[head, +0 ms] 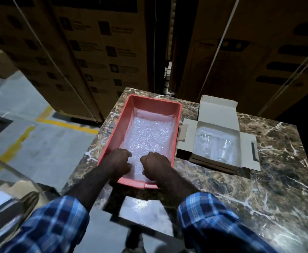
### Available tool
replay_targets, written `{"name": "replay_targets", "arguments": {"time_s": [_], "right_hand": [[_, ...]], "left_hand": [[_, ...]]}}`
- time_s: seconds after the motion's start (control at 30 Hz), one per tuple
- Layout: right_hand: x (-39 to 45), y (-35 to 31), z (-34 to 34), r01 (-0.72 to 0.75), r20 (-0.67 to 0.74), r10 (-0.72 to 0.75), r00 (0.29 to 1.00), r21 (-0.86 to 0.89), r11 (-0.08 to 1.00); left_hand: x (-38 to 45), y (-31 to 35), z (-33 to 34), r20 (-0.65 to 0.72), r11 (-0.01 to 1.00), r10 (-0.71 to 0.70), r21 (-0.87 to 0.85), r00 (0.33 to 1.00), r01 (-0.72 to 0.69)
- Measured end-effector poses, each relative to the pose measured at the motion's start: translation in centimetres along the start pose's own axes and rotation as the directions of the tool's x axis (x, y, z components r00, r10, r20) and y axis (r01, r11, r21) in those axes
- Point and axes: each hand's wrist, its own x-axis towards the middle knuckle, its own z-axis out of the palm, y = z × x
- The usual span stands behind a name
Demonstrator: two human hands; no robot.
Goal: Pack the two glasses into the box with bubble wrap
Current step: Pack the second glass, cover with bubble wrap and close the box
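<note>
Now both hands, left and right, have curled fingers pinching the wrap in the pink tray. The 2 glasses lie in the open box just beside it. Pulling too hard could tear the wrap. Big cartons stand behind the table; nothing blocks the box.

Dim storeroom. Brown marble-veined counter in the foreground; grey concrete floor with yellow painted lines at left; tall stacks of strapped cardboard cartons form the backdrop.
</note>
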Motion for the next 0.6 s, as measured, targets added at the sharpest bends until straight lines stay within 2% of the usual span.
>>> {"name": "replay_targets", "arguments": {"time_s": [0.1, 0.23, 0.53, 0.6], "right_hand": [[1.2, -0.2, 1.4, -0.044, 0.024, 0.046, 0.999, -0.053, 0.998], [2.4, -0.3, 2.8, -0.074, 0.025, 0.076, 0.997, -0.082, 0.994], [3.5, -0.6, 3.4, -0.134, 0.004, 0.134, 0.991, 0.089, 0.987], [3.6, -0.3, 3.3, -0.144, -0.058, 0.155, 0.986, 0.164, 0.976]], "left_hand": [[1.2, -0.6, 0.1, 0.153, 0.994, 0.038, 0.1, 0.988, -0.054], [2.3, -1.3, 1.1, 0.22, 0.973, 0.121, 0.165, 0.968, -0.159], [2.7, -1.2, 1.8, 0.105, 0.952, 0.208, 0.205, 0.972, -0.226], [2.8, -1.5, 1.9, 0.096, 0.951, 0.218, 0.202, 0.971, -0.233]]}}
